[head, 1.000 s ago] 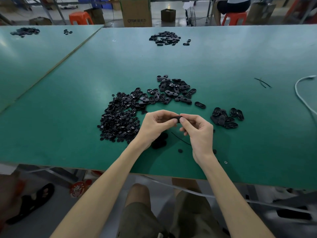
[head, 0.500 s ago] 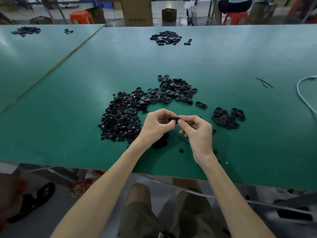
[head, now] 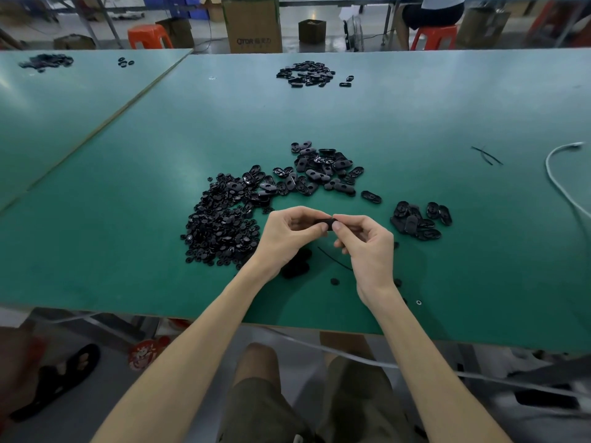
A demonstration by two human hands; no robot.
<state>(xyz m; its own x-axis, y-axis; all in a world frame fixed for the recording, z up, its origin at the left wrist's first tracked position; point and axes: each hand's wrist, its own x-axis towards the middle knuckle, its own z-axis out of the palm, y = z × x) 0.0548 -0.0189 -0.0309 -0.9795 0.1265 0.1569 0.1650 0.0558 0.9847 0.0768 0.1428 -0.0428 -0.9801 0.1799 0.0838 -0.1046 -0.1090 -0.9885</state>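
Head view: against half a second back, hands and piece sit in nearly the same spot, with no clear shift. Left hand [head: 289, 238] and right hand [head: 367, 247] both pinch the black oval piece [head: 323, 224] between thumb and curled fingers, above the green table [head: 128, 219] near its front edge. Long axis runs left to right, roughly level — fingertips hide both ends. Heap of small round parts [head: 217, 228] lies left, oval shells [head: 319, 174] beyond, a smaller cluster [head: 419, 222] right. Thin black strip [head: 332, 260] lies under the hands.
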